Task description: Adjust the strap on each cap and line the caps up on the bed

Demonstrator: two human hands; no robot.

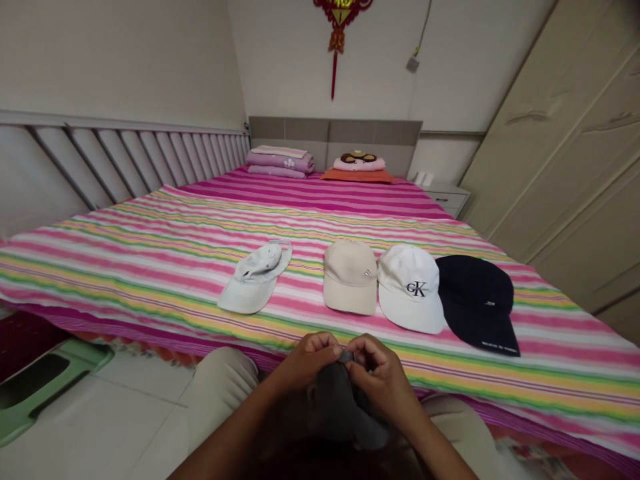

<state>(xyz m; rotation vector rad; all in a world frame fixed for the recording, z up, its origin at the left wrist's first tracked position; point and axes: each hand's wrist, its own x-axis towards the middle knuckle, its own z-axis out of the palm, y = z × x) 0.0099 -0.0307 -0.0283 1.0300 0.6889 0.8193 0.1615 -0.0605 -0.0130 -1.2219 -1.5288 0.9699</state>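
Grey cap [340, 400]; beige cap [350, 277], white cap [410, 290], navy cap [477, 300]; rainbow-striped sheet [150, 260].

Four caps lie in a row across the near part of the bed [150, 267]: the bucket hat [255, 280] at the left and apart, then the Adidas cap [350, 277], the CK cap [411, 288] and the peaked cap [477, 300], each touching the next. Behind them, at the headboard [335, 133], folded blankets [280, 162] lie left of a pillow [359, 170].

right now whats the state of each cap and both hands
left hand: pinching the dark grey cap
right hand: pinching it too
dark grey cap: held over lap
pale blue hat: crumpled
beige cap: lying flat
white cap: lying flat
black cap: lying flat
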